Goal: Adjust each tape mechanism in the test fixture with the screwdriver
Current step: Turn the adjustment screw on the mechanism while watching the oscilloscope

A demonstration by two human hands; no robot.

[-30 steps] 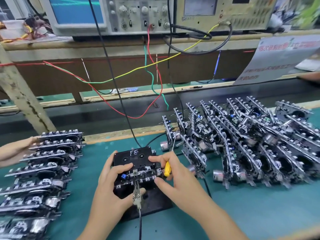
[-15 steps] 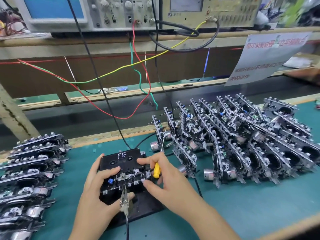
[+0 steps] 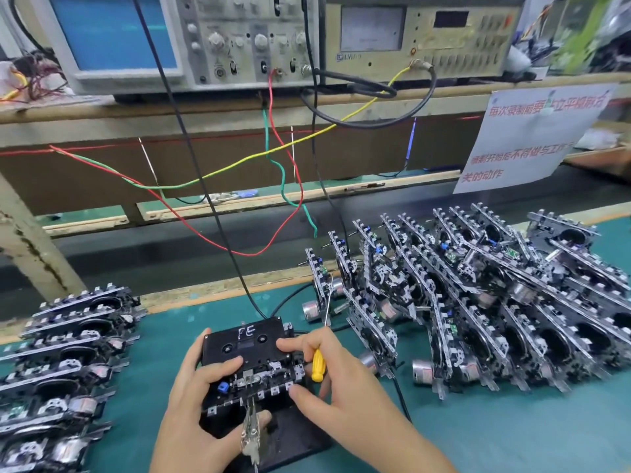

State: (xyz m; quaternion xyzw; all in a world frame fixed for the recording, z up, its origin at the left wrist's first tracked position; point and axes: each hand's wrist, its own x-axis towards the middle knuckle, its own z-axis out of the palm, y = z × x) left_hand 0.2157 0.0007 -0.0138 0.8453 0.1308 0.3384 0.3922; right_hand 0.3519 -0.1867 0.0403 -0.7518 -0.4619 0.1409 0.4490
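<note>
black tape mechanism (image 3: 252, 377) hadn't budged; left hand (image 3: 198, 401) still clamped it, right hand (image 3: 327, 380) still gripped the yellow-handled screwdriver (image 3: 318, 364), tip up, so unadjusted.

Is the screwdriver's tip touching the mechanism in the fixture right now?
Apart. The head view shows the right hand holding the screwdriver with its shaft pointing up and away, the tip in the air above the tape mechanism.
</note>
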